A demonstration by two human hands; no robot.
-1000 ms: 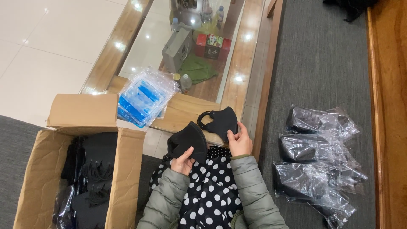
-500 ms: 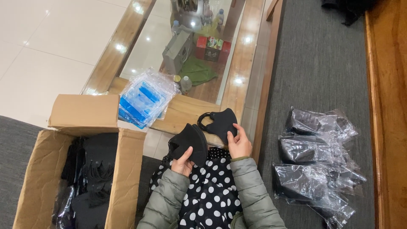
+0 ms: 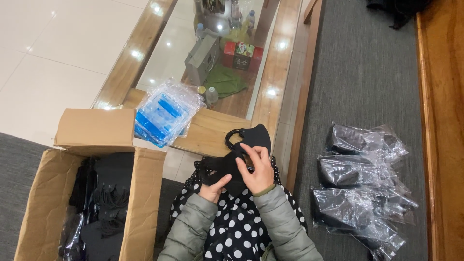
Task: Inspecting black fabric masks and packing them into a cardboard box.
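Note:
Both my hands hold black cloth face masks over my lap, which is covered by a black fabric with white dots (image 3: 237,227). My right hand (image 3: 258,169) pinches the upper mask (image 3: 251,137) by its side, its ear loop sticking out to the left. My left hand (image 3: 215,188) grips the lower mask (image 3: 222,169) from below. The two masks overlap between my hands. Grey-green padded sleeves cover both arms.
An open cardboard box (image 3: 50,193) with black masks and plastic bags stands at my left. A stack of clear bags with blue prints (image 3: 162,113) lies on the wooden-framed glass table (image 3: 212,128). Several sealed clear bags of black masks (image 3: 360,183) lie on the grey seat at right.
My hands have come closer together, so the two masks that were held apart now overlap. The right hand shifted slightly left and down.

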